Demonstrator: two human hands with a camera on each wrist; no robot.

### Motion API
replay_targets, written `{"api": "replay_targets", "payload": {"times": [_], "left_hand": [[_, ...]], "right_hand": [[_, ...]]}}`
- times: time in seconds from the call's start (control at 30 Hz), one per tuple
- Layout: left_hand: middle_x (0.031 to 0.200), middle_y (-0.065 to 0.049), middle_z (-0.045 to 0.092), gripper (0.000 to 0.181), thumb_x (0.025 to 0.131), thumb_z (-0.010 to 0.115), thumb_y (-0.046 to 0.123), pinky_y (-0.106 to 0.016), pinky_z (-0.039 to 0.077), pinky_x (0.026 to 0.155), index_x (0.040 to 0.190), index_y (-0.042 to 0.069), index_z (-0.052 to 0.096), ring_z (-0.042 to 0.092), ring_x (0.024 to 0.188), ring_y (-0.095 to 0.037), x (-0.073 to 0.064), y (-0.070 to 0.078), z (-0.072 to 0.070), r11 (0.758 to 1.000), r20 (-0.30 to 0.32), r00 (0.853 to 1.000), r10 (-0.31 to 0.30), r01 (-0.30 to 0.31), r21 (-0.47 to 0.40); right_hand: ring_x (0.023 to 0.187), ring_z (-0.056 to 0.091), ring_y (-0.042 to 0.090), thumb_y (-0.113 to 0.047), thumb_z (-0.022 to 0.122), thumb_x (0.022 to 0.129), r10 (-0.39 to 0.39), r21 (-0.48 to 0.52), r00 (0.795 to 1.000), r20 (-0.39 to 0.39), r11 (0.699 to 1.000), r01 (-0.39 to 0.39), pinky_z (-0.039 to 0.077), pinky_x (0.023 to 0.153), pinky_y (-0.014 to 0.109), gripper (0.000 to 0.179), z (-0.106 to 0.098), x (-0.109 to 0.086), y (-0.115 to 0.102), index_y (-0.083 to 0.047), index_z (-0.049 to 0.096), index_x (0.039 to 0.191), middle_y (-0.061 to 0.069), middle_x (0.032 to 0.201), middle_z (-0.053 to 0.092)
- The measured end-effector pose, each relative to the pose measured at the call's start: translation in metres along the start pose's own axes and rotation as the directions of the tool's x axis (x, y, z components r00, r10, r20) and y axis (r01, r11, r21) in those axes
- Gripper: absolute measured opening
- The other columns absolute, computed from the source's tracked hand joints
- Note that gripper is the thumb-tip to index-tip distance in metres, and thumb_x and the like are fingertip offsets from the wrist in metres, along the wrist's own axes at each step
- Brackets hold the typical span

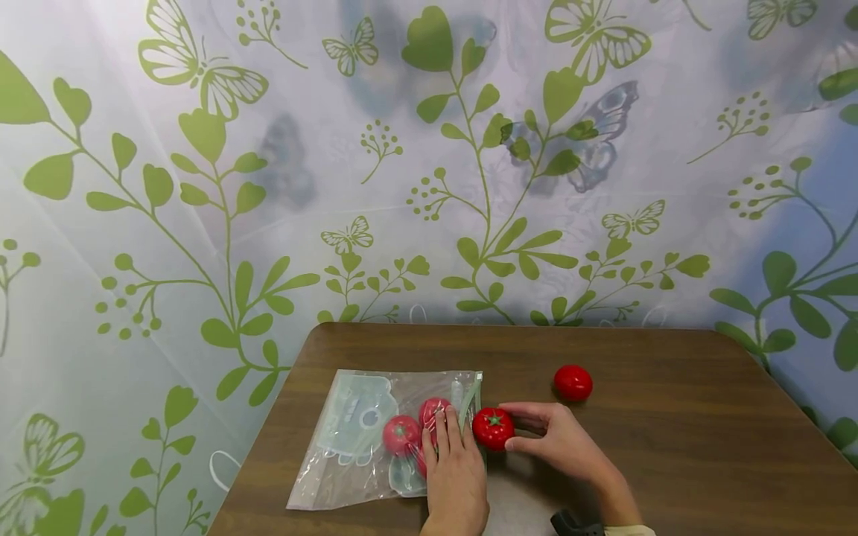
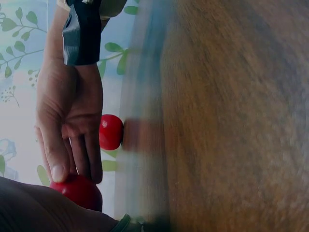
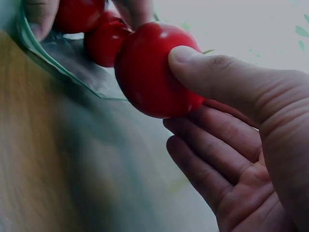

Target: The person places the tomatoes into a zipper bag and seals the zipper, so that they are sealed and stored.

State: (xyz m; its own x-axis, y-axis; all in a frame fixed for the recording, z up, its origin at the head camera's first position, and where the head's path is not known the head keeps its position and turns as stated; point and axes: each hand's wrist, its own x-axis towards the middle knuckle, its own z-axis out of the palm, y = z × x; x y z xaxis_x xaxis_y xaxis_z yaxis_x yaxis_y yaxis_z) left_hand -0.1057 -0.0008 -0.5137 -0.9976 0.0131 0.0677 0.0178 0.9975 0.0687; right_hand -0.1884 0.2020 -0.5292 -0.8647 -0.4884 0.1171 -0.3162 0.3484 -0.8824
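My right hand (image 1: 559, 439) pinches a red tomato (image 1: 493, 429) with a green star-shaped top, holding it right at the mouth of a clear zip bag (image 1: 362, 484). In the right wrist view, the thumb presses on one side of this tomato (image 3: 154, 72) and the fingers lie under and behind it. My left hand (image 1: 456, 473) rests on the bag near its green-edged mouth, fingers extended. Inside the bag are several red tomatoes (image 1: 401, 435), partly covered by that hand. In the left wrist view the pinched tomato (image 2: 79, 192) is partly hidden by the left hand.
Another red tomato (image 1: 573, 383) lies on the brown wooden table (image 1: 704, 424), behind and to the right of my right hand. A curtain (image 1: 469, 186) printed with green leaves and butterflies hangs behind the table's back edge.
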Motion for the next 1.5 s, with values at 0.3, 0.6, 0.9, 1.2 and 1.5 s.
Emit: {"api": "replay_targets", "payload": {"times": [0.3,0.6,0.9,1.2,1.5], "left_hand": [[0.173,-0.020,0.041,0.101,0.068,0.102,0.023,-0.063,0.026,0.133,0.156,0.004,0.057,0.035,0.163,-0.042,0.000,0.000,0.001,1.000,0.020,1.000,-0.004,0.005,-0.011],[0.175,-0.018,0.038,0.110,0.064,0.103,0.023,-0.063,0.024,0.134,0.160,0.004,0.052,0.032,0.165,-0.041,0.003,0.000,0.000,1.000,0.059,0.998,-0.016,0.017,-0.016],[0.173,-0.020,0.041,0.094,0.076,0.097,0.023,-0.063,0.027,0.133,0.157,0.002,0.054,0.036,0.163,-0.041,0.001,-0.002,0.000,0.999,-0.021,1.000,-0.004,0.003,-0.032],[0.173,-0.020,0.041,0.101,0.068,0.100,0.016,-0.062,0.031,0.131,0.157,0.001,0.054,0.039,0.162,-0.040,-0.003,0.000,0.002,0.999,-0.051,0.999,0.018,-0.019,-0.034],[0.168,-0.022,0.046,0.093,0.073,0.095,0.014,-0.060,0.037,0.128,0.155,-0.001,0.055,0.042,0.159,-0.040,-0.004,-0.001,0.005,1.000,-0.132,0.991,0.024,-0.026,-0.016]], "right_hand": [[0.126,0.075,0.030,-0.027,0.091,0.091,-0.005,0.011,1.000,0.014,1.000,0.005,0.062,0.103,0.037,0.055,0.020,0.010,0.001,-0.009,0.074,0.140,0.015,0.140,0.075],[0.127,0.075,0.030,-0.024,0.092,0.090,-0.012,-0.019,1.000,0.017,1.000,0.012,0.059,0.106,0.047,0.053,0.036,0.016,-0.007,-0.010,0.075,0.138,0.010,0.137,0.077],[0.124,0.077,0.029,-0.023,0.093,0.089,-0.017,-0.047,1.000,-0.009,0.999,0.016,0.060,0.106,0.045,0.052,0.043,0.022,-0.009,-0.010,0.076,0.137,0.010,0.136,0.077],[0.121,0.076,0.021,-0.020,0.091,0.088,-0.047,-0.182,0.998,-0.037,0.983,0.039,0.060,0.108,0.047,0.046,0.060,0.030,-0.012,-0.012,0.079,0.132,0.005,0.132,0.080],[0.120,0.074,0.016,-0.021,0.092,0.083,-0.065,-0.257,0.995,-0.079,0.966,0.043,0.056,0.112,0.051,0.047,0.073,0.036,-0.011,-0.016,0.082,0.128,-0.003,0.129,0.081]]}}
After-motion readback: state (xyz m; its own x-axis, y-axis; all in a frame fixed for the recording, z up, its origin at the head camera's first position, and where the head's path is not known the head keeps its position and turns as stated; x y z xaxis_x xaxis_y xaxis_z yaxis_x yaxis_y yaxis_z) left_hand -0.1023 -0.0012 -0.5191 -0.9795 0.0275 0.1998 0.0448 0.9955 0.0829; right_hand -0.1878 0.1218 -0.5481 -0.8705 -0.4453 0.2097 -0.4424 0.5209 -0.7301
